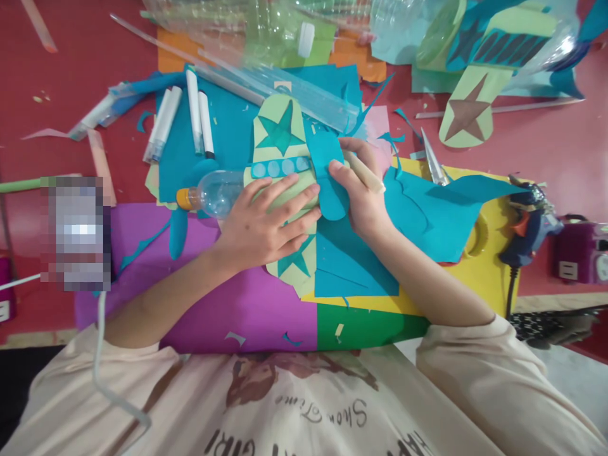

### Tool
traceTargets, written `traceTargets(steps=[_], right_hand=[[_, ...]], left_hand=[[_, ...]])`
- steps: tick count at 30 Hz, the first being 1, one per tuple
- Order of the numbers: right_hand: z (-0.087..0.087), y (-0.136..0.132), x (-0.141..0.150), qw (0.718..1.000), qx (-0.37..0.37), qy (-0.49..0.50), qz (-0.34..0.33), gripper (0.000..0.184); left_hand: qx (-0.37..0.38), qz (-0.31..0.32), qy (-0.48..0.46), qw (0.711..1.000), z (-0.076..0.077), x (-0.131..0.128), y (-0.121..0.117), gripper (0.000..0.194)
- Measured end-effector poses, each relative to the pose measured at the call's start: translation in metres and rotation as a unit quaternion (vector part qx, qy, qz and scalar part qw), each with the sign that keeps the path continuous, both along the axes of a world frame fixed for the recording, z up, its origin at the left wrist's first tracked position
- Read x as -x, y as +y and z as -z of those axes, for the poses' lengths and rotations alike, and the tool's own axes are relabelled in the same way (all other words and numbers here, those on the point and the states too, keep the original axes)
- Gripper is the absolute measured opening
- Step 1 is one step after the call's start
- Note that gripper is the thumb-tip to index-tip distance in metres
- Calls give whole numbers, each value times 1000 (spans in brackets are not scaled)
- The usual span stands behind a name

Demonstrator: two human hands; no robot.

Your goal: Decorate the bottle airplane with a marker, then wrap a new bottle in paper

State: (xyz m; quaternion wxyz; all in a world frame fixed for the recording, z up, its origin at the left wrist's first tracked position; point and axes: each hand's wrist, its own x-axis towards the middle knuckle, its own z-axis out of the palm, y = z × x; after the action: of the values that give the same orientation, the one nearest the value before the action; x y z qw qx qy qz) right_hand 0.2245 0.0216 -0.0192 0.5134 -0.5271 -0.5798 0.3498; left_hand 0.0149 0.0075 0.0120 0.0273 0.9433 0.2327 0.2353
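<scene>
Left hand (268, 225) spread open, pressing on the clear plastic bottle with orange cap (219, 193), wrapped in pale-green paper (278, 106), across blue sheets (356, 266). Right hand (370, 202) pinching rounded blue paper strip (332, 196) beside it. Bottle's likely light, dentable; grip wrapped middle. Strip probably creases easily; edges only.

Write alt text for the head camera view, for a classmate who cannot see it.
The left hand rests, fingers spread, on a plastic bottle partly covered by pale green paper with blue stars; the right hand holds a rounded blue paper piece. Marker pens and coloured sheets lie around.
</scene>
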Motion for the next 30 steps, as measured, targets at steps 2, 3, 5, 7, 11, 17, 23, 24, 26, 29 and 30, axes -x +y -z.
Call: traceTargets(steps=[2,3,5,7,11,17,23,24,26,29,30], right_hand=[[-1,0,0,1000,3,-9,5,48],[-1,1,-1,1000,4,-13,7,50],[-3,1,-3,1000,1,-27,12,51],[-5,1,-8,999,-11,-38,9,49],[-15,-5,-21,998,-55,26,-3,45],[-27,-21,-25,984,-129,101,64,23],[-24,-41,-22,982,-171,-41,67,19],[-24,-44,-22,983,-166,-50,61,17],[-28,-47,-20,982,-165,-75,48,15],[-36,-48,-15,964,-227,-138,6,14],[-39,-47,-14,956,-248,-159,-9,15]], left_hand=[[10,1,0,1000,0,0,-1,36],[4,0,2,1000,0,0,-1,37],[-9,-5,8,1000,0,1,-1,38],[-10,-8,12,1000,-1,1,-1,40],[-26,-22,12,999,-1,0,-1,40],[-53,-45,12,998,-1,1,0,41],[-104,-53,2,993,-4,-1,0,46],[-116,-54,0,992,-5,-1,0,45],[-126,-56,7,990,-6,-2,-1,43],[-117,-58,25,991,-8,-2,-2,42],[-114,-59,28,991,-8,-2,-2,42]])
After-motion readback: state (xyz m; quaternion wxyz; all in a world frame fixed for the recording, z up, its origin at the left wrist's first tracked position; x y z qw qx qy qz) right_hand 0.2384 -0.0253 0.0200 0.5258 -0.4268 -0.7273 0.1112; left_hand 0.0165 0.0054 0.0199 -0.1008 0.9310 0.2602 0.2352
